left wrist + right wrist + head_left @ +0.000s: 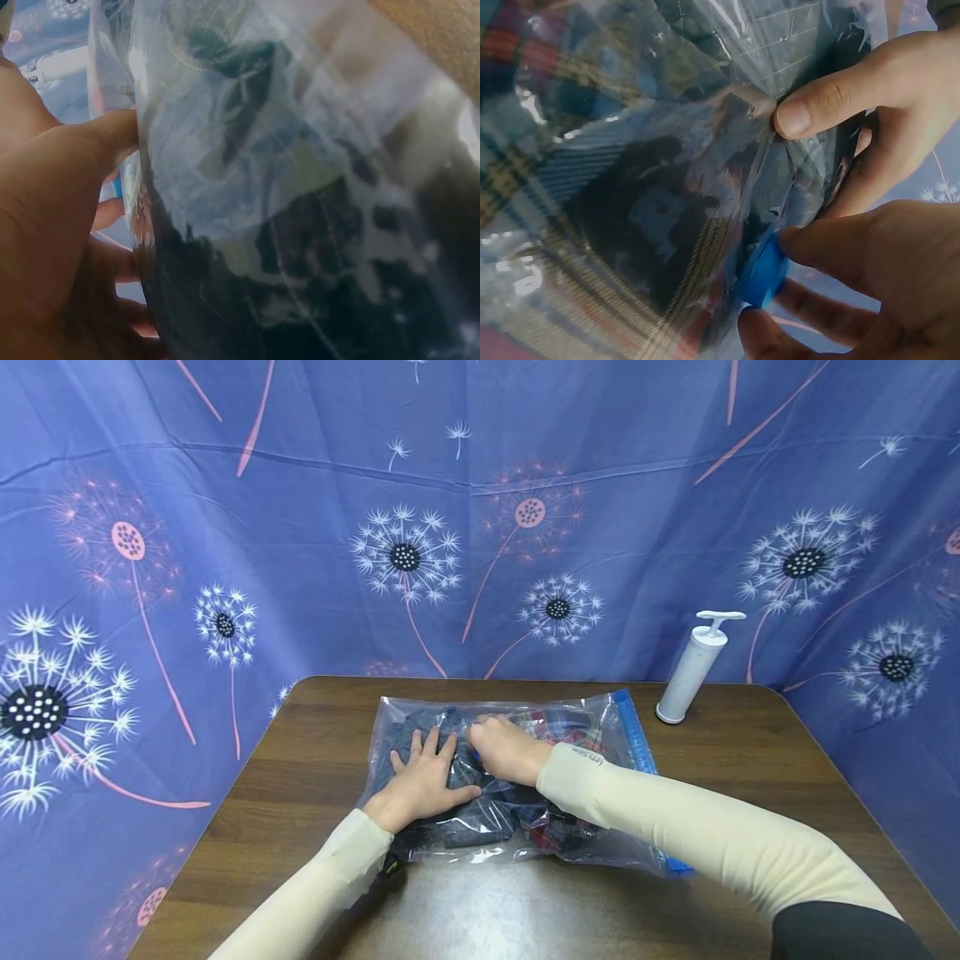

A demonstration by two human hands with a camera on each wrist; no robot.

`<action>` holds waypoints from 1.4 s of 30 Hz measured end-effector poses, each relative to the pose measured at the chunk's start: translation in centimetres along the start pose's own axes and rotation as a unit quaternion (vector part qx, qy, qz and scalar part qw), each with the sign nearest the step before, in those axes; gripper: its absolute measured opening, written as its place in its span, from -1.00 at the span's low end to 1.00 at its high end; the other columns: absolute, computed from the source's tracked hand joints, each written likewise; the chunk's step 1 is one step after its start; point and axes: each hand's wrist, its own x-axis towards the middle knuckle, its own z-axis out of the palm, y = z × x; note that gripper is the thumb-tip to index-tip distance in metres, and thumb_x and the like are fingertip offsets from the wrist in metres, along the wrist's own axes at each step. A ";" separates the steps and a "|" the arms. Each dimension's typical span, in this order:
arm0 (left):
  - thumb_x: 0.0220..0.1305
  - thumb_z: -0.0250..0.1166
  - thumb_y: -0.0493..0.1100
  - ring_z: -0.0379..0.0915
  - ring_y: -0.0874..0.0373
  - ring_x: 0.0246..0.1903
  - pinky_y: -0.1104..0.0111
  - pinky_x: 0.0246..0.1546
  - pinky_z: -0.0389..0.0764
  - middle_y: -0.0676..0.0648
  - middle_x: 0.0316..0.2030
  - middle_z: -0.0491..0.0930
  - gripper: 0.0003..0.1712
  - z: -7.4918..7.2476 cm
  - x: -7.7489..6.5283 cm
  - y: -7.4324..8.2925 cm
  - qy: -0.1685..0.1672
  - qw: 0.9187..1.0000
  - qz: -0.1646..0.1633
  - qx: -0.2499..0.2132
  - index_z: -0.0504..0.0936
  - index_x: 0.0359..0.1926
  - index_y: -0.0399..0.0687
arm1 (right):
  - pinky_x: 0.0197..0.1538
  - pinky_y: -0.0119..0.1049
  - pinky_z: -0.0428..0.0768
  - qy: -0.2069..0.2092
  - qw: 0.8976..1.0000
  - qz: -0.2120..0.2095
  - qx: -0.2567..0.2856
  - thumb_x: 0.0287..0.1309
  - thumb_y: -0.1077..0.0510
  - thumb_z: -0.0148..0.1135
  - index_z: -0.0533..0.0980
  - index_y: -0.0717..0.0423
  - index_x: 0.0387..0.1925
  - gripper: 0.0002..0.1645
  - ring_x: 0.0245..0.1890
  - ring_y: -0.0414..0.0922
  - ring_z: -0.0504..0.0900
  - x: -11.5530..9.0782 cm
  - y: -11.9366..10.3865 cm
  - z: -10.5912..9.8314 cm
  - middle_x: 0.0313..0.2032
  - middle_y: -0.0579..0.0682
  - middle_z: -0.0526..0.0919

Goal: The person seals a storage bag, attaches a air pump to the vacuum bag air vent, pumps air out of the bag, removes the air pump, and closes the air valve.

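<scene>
A clear plastic storage bag (618, 853) lies flat, with dark blue-grey clothing (476, 827) in its left part and plaid cloth (652, 300) in its right part. My left hand (423, 781) presses on the bag's left side, palm down, fingers straight and spread. Near the bag's middle, my right hand (504, 748) pinches a round blue valve cap (763, 268) between thumb and fingers. Wrinkles in the plastic run out from around the cap. In the right wrist view, the left thumb rests on the plastic just above the cap.
Along the bag's right edge runs a blue zip strip (637, 735). A white hand pump (690, 672) with a T-handle stands at the back right of the brown wooden table (255, 827). Behind the table hangs a blue dandelion-print cloth (300, 552).
</scene>
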 end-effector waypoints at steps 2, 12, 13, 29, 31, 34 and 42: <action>0.14 0.27 0.57 -0.24 -0.55 0.54 -0.65 0.25 -0.02 -0.39 0.60 -0.06 0.26 0.0 0.0 0.0 0.000 1.000 0.000 0.002 0.11 0.63 -0.04 | 0.06 0.01 0.64 -0.004 1.000 -0.013 0.005 0.03 0.48 0.38 0.68 0.19 -0.31 -0.79 -0.21 0.03 0.69 -0.1 0.1 -0.1 -0.29 0.06 0.70; 0.16 0.26 0.56 -0.24 -0.55 0.54 -0.65 0.24 -0.02 -0.38 0.60 -0.06 0.24 0.0 0.0 0.1 0.002 1.000 0.000 0.004 0.11 0.63 -0.04 | 0.12 -0.06 0.70 -0.008 0.997 0.027 0.069 0.11 0.45 0.37 0.62 0.35 0.09 -0.55 0.02 0.16 0.70 -0.3 0.6 -0.6 0.03 0.24 0.69; 0.16 0.26 0.56 -0.24 -0.55 0.54 -0.65 0.24 -0.02 -0.38 0.60 -0.06 0.24 0.0 0.0 0.1 0.002 1.000 -0.001 0.004 0.11 0.63 -0.04 | 0.10 -0.09 0.71 -0.001 0.996 0.041 0.075 0.14 0.39 0.40 0.61 0.38 0.11 -0.54 0.04 0.16 0.69 -0.3 0.7 -0.6 0.05 0.25 0.68; 0.13 0.29 0.57 -0.20 -0.54 0.54 -0.65 0.24 -0.01 -0.37 0.59 -0.03 0.26 0.1 0.1 0.1 0.005 1.000 -0.007 0.007 0.14 0.62 -0.05 | -0.08 -0.20 0.69 -0.004 0.970 0.149 0.194 0.21 0.20 0.46 0.76 0.21 -0.21 -0.84 -0.24 -0.06 0.71 0.1 3.5 0.4 -0.29 0.03 0.80; 0.13 0.29 0.57 -0.21 -0.53 0.54 -0.65 0.25 -0.01 -0.37 0.60 -0.04 0.26 0.1 0.1 0.1 0.003 1.000 -0.006 0.007 0.13 0.62 -0.04 | 0.04 -0.13 0.70 -0.011 0.970 0.137 0.200 0.22 0.25 0.43 0.75 0.21 -0.12 -0.80 -0.10 0.01 0.74 0.1 3.7 0.4 -0.16 0.10 0.81; 0.14 0.29 0.57 -0.22 -0.52 0.55 -0.64 0.25 -0.01 -0.36 0.60 -0.05 0.25 0.2 0.1 0.0 0.002 1.000 -0.007 0.008 0.12 0.62 -0.03 | 0.08 -0.13 0.69 -0.019 0.970 0.119 0.210 0.23 0.33 0.38 0.75 0.21 -0.07 -0.77 -0.05 0.02 0.74 0.3 3.9 0.5 -0.11 0.11 0.80; 0.16 0.25 0.58 -0.26 -0.51 0.56 -0.63 0.27 -0.03 -0.35 0.61 -0.09 0.24 0.4 0.0 -0.1 0.001 1.000 -0.006 0.006 0.10 0.64 -0.01 | -0.05 -0.22 0.67 -0.028 0.977 0.110 0.181 0.30 0.25 0.36 0.71 0.20 -0.10 -0.83 -0.22 -0.12 0.68 0.4 3.9 0.2 -0.24 0.00 0.76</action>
